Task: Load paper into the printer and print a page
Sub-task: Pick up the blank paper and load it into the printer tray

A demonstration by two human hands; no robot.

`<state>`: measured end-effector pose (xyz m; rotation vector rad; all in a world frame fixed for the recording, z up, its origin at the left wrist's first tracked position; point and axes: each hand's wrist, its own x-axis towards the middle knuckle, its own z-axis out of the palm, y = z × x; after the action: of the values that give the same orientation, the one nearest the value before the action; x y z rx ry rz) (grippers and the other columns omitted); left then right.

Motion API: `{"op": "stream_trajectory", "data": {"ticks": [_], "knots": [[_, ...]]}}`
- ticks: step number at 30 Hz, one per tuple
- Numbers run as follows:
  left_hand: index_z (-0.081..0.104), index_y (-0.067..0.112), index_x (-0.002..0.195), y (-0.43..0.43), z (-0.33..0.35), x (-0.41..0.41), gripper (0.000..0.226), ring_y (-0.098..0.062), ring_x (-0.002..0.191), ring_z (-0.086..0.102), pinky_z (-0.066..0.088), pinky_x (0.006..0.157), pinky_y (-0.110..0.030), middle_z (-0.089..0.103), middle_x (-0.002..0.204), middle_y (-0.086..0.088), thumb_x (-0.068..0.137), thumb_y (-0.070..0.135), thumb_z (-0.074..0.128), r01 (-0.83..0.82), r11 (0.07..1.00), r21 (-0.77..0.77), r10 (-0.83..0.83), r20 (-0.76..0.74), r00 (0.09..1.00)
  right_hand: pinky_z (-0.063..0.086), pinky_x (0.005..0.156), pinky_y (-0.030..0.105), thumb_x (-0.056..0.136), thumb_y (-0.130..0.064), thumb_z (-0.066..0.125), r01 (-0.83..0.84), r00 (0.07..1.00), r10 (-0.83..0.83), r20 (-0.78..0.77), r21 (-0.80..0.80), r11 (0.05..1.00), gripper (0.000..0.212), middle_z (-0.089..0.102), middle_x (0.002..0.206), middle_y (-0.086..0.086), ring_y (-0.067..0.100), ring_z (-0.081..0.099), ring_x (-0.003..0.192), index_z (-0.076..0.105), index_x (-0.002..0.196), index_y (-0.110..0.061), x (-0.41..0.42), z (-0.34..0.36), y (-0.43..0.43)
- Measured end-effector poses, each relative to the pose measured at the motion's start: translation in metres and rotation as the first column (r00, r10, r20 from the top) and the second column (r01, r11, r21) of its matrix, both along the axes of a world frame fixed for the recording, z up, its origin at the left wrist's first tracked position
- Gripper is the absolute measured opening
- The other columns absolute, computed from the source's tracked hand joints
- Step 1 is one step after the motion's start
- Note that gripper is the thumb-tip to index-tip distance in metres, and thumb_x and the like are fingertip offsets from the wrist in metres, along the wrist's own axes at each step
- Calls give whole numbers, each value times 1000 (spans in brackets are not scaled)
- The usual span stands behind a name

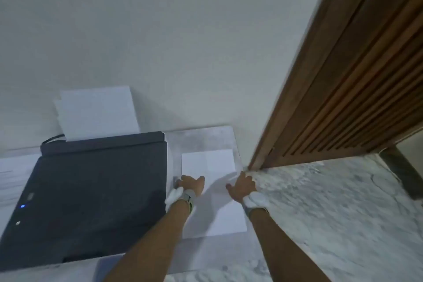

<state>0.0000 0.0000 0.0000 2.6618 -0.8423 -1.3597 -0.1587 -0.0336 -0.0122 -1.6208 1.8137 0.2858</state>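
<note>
Your left hand [191,184] and right hand [242,186] lie spread, fingers loose, on the loose stack of white paper [209,165] at the counter's [201,137] back right corner, beside the dark flat-topped printer [91,190]. Thin, slick sheets could fan or slide off the smooth marble-look edge if you lift unevenly.

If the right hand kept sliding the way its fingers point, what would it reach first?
The right hand points away from the person toward the wall. It would probably meet the base of the wooden slatted door at the corner first, though depth there is hard to judge.
</note>
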Motion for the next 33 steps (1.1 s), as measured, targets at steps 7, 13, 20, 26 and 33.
{"op": "stream_trajectory", "data": {"ticks": [7,13,20,26,33], "knots": [[50,2,139,9,-20,5,66,-37,133,39,34,113,-39,42,145,-23,95,47,31,69,996,57,-73,74,995,43,103,43,90,-51,56,96,995,-96,-6,45,994,68,40,139,16,34,44,131,39,137,-6,5,-20,-1],[50,-4,134,9,-28,10,68,-38,126,48,42,104,-37,41,141,-24,90,48,50,-147,986,-80,145,-33,989,45,105,41,90,-52,55,179,984,-179,-8,64,982,67,47,137,15,32,49,128,45,134,-3,16,-21,-7],[59,-8,122,9,-27,11,68,-38,122,53,45,108,-46,50,137,-23,83,48,59,-291,945,-150,271,-140,952,44,106,39,90,-53,55,284,954,-295,49,165,945,64,49,139,18,34,49,127,53,133,-6,13,-20,-19],[58,-4,120,7,-29,12,70,-38,126,48,39,111,-47,47,138,-22,79,52,56,-351,926,-142,325,-181,928,41,110,39,91,-48,57,310,943,-323,80,141,940,65,51,141,17,33,49,131,51,134,0,21,-19,-18],[54,-8,127,4,-35,15,67,-39,130,48,41,112,-46,47,141,-24,82,41,64,-409,899,-157,373,-216,902,39,112,39,95,-32,53,373,918,-387,88,143,917,48,46,142,19,34,48,131,51,134,-4,24,-19,-21]]}}
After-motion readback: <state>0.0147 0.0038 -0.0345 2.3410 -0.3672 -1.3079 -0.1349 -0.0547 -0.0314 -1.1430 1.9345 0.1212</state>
